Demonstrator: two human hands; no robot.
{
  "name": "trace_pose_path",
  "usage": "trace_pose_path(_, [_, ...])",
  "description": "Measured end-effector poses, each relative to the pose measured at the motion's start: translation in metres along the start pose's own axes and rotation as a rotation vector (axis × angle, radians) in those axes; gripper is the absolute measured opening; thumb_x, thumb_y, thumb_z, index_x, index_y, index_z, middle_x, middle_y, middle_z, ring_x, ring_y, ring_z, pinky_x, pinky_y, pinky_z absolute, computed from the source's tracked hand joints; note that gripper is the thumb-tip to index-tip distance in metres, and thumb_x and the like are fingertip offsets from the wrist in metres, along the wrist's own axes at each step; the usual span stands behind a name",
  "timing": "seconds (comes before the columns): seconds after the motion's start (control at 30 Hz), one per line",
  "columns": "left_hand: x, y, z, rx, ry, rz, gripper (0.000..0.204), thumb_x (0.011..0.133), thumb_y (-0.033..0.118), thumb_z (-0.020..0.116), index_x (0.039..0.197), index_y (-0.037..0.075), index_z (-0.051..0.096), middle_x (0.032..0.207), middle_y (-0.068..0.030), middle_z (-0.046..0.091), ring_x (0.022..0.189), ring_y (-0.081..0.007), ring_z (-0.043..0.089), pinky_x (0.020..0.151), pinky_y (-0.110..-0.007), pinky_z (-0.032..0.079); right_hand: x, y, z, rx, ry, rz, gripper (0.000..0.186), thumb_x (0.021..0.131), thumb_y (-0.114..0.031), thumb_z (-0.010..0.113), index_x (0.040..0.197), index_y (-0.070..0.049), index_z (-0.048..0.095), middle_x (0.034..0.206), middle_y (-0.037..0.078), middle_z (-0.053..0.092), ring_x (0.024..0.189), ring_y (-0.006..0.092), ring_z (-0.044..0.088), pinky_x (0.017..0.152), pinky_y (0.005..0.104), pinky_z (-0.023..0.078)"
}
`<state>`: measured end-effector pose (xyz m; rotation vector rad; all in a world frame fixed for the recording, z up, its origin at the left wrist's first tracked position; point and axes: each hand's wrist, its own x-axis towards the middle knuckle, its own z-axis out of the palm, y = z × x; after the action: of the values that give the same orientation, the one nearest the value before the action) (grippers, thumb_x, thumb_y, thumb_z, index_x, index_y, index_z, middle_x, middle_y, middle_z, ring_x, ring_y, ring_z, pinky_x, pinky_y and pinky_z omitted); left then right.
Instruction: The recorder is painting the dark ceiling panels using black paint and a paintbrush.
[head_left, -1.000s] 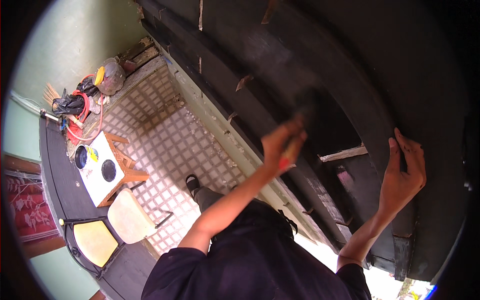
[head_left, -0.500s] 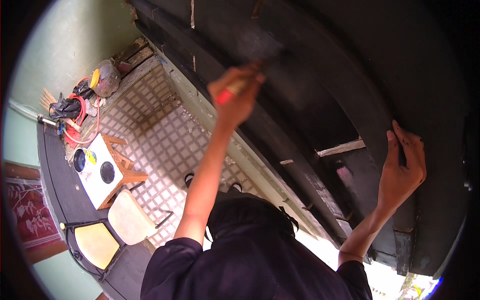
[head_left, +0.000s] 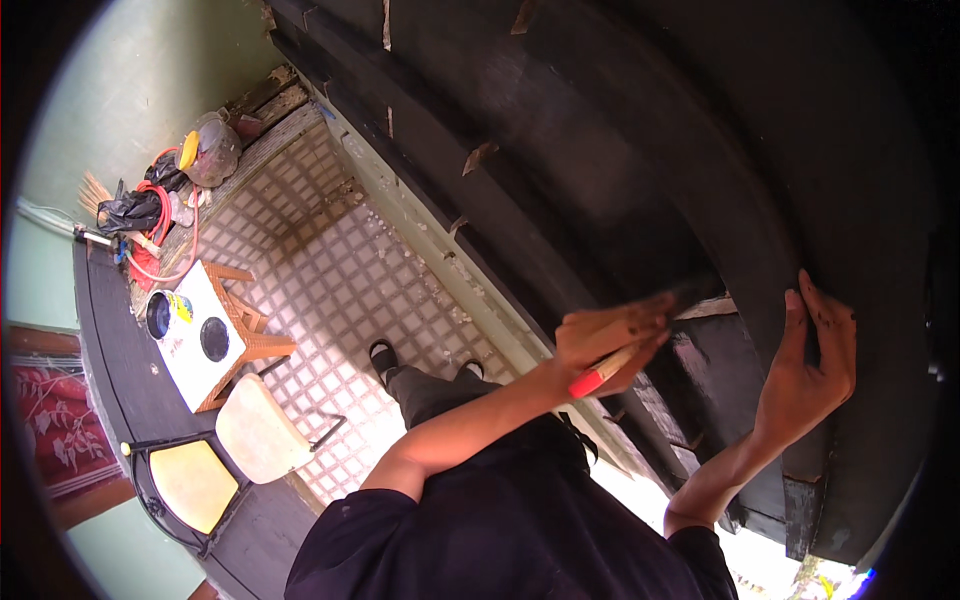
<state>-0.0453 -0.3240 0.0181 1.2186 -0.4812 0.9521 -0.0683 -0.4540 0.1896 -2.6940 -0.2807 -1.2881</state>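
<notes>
My left hand [head_left: 612, 332] is closed around a paintbrush [head_left: 606, 367] with a pale wooden handle and a red end. Its dark bristles are blurred against a black-painted wooden panel [head_left: 600, 180], beside a bare pale strip [head_left: 706, 308]. Farther right, my right hand [head_left: 812, 375] lies against the panel's long curved raised edge, its fingers stretched out and dark spots on them. I see no tool in that hand. The panel's painted surface looks glossy in places, while pale patches show along its lower slats.
A small wicker table [head_left: 262, 345] with a white top stands at left, carrying an open paint can [head_left: 180, 308] and a dark round lid [head_left: 214, 339]. Near it are a cream chair [head_left: 258, 430] and a yellow-seated chair [head_left: 193, 486]. A coiled hose [head_left: 160, 205] lies by the wall.
My left hand has swept the paintbrush down and right across the panel, from the upper middle to beside the bare strip. My right hand has shifted slightly downward along the edge.
</notes>
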Motion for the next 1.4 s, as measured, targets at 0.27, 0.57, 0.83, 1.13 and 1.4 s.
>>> trace_pose_path(0.27, [0.072, -0.043, -0.059, -0.011, -0.213, -0.114, 0.012, 0.079, 0.0, 0.079, 0.086, 0.001, 0.069, 0.1, -0.0155, 0.074, 0.098, -0.0238, 0.073, 0.076, -0.03, 0.06, 0.001, -0.004, -0.002, -0.012, -0.016, 0.006, 0.021, 0.082, 0.004, 0.072, 0.1, -0.004, 0.078, 0.093, 0.006, 0.074, 0.085, 0.0156, 0.066, 0.078, 0.0291, 0.05])
trace_pose_path(0.57, [0.176, -0.13, -0.162, 0.332, 0.364, -0.025, 0.012, 0.084, 0.0, 0.075, 0.093, -0.005, 0.068, 0.095, -0.0111, 0.075, 0.085, -0.0104, 0.067, 0.078, -0.025, 0.054, 0.001, -0.001, -0.001, -0.057, -0.028, -0.018, 0.018, 0.088, -0.003, 0.069, 0.104, -0.006, 0.077, 0.096, 0.006, 0.073, 0.087, 0.0171, 0.066, 0.084, 0.0324, 0.051])
trace_pose_path(0.83, [0.219, -0.172, -0.22, 0.271, 0.674, 0.006, 0.028, 0.086, 0.001, 0.073, 0.111, -0.01, 0.067, 0.1, -0.0147, 0.074, 0.089, -0.0116, 0.068, 0.083, -0.026, 0.052, -0.003, -0.014, 0.001, -0.091, -0.034, -0.014, 0.017, 0.09, -0.005, 0.068, 0.105, -0.003, 0.076, 0.099, 0.011, 0.073, 0.09, 0.0239, 0.065, 0.086, 0.0361, 0.05])
trace_pose_path(1.13, [0.257, -0.198, -0.207, 0.3, 0.512, -0.018, 0.032, 0.085, 0.004, 0.076, 0.114, -0.004, 0.069, 0.1, -0.0199, 0.074, 0.087, -0.0126, 0.07, 0.081, -0.026, 0.053, -0.008, -0.031, 0.006, -0.286, 0.014, 0.094, 0.018, 0.092, -0.009, 0.067, 0.106, -0.003, 0.076, 0.103, 0.01, 0.074, 0.096, 0.025, 0.066, 0.09, 0.0382, 0.05])
trace_pose_path(1.4, [0.159, -0.149, -0.142, 0.218, 0.228, -0.046, 0.025, 0.083, -0.002, 0.073, 0.108, -0.003, 0.07, 0.108, -0.0201, 0.071, 0.103, -0.0278, 0.071, 0.087, -0.03, 0.055, -0.006, -0.034, 0.012, -0.299, 0.046, 0.144, 0.016, 0.092, -0.008, 0.067, 0.105, -0.002, 0.076, 0.103, 0.009, 0.074, 0.096, 0.0243, 0.066, 0.088, 0.0363, 0.051])
